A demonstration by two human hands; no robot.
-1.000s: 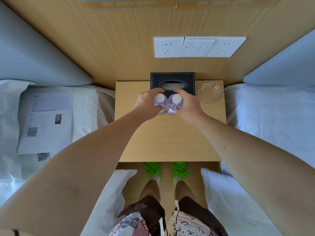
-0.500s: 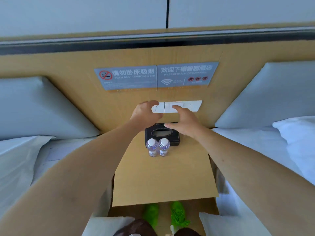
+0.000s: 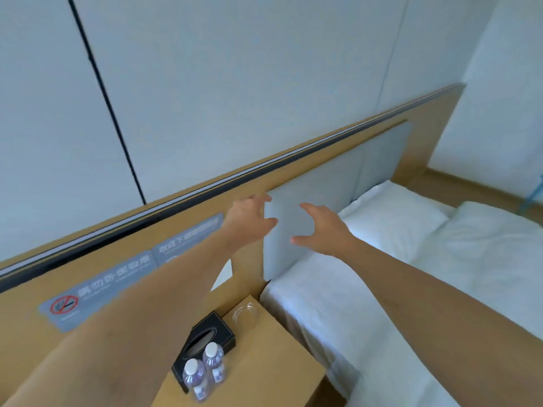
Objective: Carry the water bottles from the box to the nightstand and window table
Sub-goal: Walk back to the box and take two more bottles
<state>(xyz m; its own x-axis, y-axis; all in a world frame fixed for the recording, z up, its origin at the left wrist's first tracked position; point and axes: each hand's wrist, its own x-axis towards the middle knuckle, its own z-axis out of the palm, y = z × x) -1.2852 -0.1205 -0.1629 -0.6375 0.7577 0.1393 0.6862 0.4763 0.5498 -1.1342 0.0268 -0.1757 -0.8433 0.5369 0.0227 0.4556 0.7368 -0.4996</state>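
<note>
Two small clear water bottles with white caps stand side by side on the wooden nightstand [image 3: 273, 374], one bottle [image 3: 196, 379] nearer me and the other bottle [image 3: 214, 362] just behind it. Both touch the front of a black tissue box [image 3: 219, 329]. My left hand [image 3: 249, 217] and my right hand [image 3: 320, 230] are raised in the air well above and beyond the bottles, in front of the headboard. The fingers of both are spread and loosely bent, and neither hand holds anything.
A glass ashtray [image 3: 245, 314] sits at the nightstand's far corner. A bed with white sheets and a pillow [image 3: 393, 218] lies to the right. The wooden headboard with grey signs [image 3: 97, 298] runs along the wall.
Both hands let go of the bottles, which stay on the nightstand, and rose away from them. My view swung up and to the right toward the bed.
</note>
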